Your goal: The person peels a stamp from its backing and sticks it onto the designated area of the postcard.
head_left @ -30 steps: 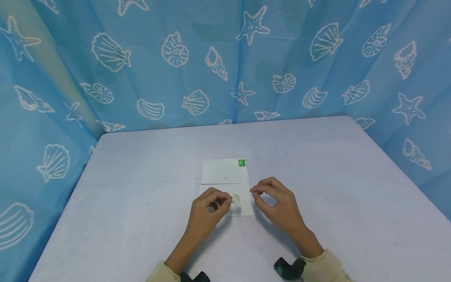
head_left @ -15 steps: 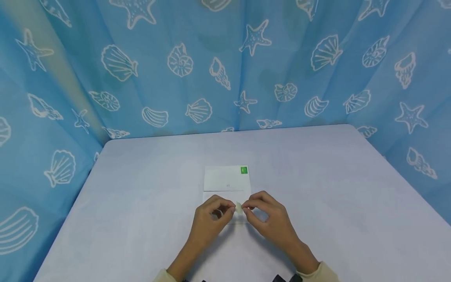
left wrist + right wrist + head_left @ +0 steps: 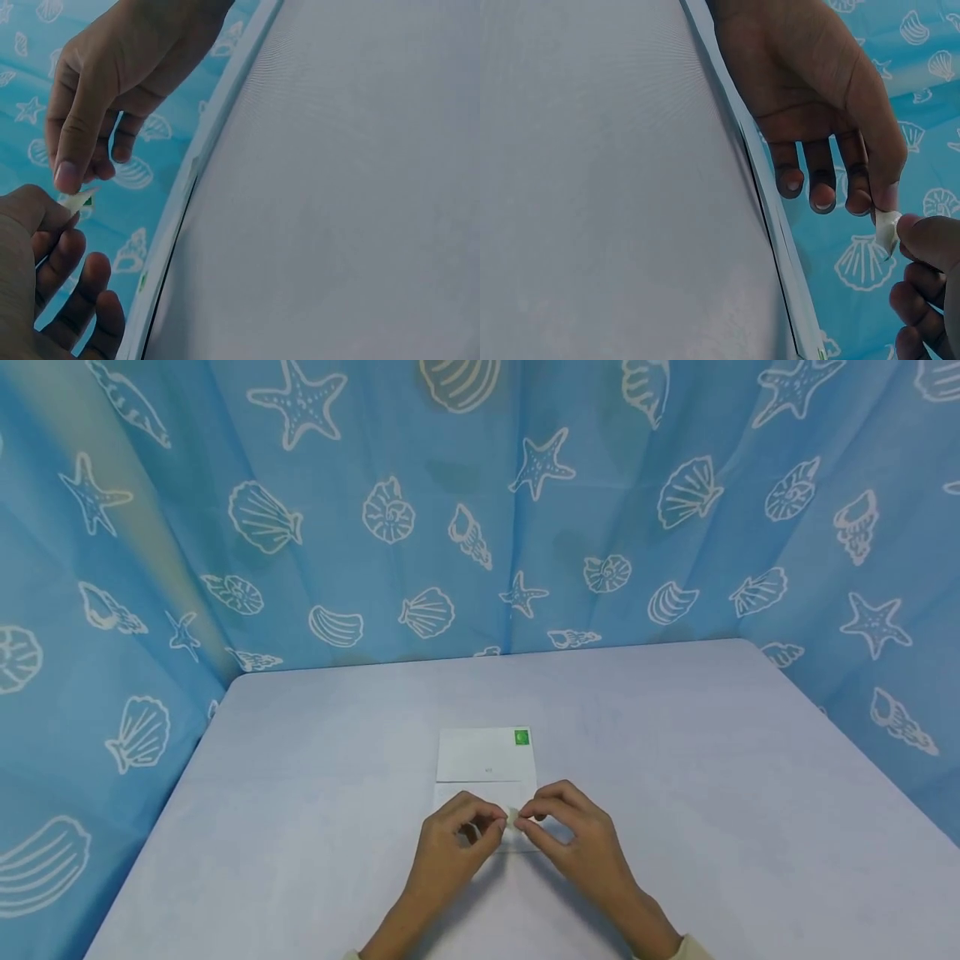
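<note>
In the head view, my left hand (image 3: 459, 839) and my right hand (image 3: 573, 839) meet over the lower part of a white envelope (image 3: 480, 753). Thumb and fingertips of both hands pinch a small pale sticker-like piece (image 3: 512, 818), one hand on each side. Both wrist views show this piece held between the fingertips, and in the left wrist view a dark green mark shows by it. The envelope lies on the table with a green stamp (image 3: 522, 737) at its top right corner. A crosswise line divides its surface, and my hands hide some of the lower part.
A white cloth-covered table (image 3: 315, 827) extends around the envelope to both sides and behind it. Blue curtains (image 3: 442, 502) with shell and starfish prints hang behind the table and along its left and right sides.
My right hand has come leftward to the small pale piece and now pinches it together with my left hand. The head view has tilted up, so table and envelope appear lower.
</note>
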Demonstrator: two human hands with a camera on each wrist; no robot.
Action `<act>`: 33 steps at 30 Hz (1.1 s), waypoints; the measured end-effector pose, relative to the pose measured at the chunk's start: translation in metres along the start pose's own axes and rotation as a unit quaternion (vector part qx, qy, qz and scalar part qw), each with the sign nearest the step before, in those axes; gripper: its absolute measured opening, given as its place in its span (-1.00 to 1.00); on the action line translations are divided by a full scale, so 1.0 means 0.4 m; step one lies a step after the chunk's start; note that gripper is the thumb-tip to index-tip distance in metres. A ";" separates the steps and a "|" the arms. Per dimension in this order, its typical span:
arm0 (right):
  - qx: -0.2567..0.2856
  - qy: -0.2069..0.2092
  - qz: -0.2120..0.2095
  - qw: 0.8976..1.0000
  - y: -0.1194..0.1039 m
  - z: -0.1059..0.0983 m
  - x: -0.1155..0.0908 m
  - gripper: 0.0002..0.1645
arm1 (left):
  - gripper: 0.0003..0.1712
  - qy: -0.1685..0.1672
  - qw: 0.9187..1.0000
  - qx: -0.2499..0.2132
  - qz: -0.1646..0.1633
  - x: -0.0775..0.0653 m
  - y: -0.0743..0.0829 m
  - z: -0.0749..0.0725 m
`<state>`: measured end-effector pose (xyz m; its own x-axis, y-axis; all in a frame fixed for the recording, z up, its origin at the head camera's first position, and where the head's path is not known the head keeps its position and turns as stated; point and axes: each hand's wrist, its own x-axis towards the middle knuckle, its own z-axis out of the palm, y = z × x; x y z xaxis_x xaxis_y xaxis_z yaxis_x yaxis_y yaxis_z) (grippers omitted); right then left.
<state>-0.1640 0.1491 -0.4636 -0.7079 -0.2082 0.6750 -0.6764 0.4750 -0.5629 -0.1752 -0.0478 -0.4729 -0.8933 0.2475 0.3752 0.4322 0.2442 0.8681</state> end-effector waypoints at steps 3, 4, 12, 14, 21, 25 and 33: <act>0.008 -0.006 0.006 1.000 0.001 0.005 -0.003 -0.85 | -0.84 0.001 1.000 0.000 0.002 -0.001 0.001 0.002; 0.011 -0.010 0.008 1.000 0.001 0.007 -0.006 -0.89 | -0.83 0.001 1.000 0.000 0.003 -0.002 0.001 0.002; 0.027 -0.032 0.038 0.998 -0.001 0.011 -0.013 -0.93 | -0.85 -0.008 0.999 0.002 0.038 -0.008 0.000 0.005; 0.028 -0.033 0.040 0.998 -0.001 0.010 -0.011 -0.93 | -0.87 -0.010 0.999 0.003 0.044 -0.008 0.001 0.005; 0.009 -0.029 0.035 0.999 -0.004 0.005 -0.004 -0.90 | -0.92 -0.009 0.999 0.017 0.034 -0.003 0.001 0.003; 0.002 -0.018 0.048 0.999 -0.005 0.001 -0.001 -0.85 | -0.93 -0.001 0.999 0.018 0.029 -0.001 0.002 0.002; 0.134 -0.033 0.214 0.967 -0.013 -0.011 0.003 -0.94 | -0.88 0.018 1.000 0.012 0.003 0.001 0.004 0.003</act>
<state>-0.1604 0.1503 -0.4579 -0.9403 -0.1004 0.3251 -0.3402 0.2925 -0.8937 -0.1747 -0.0460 -0.4718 -0.8945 0.2147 0.3922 0.4398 0.2650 0.8581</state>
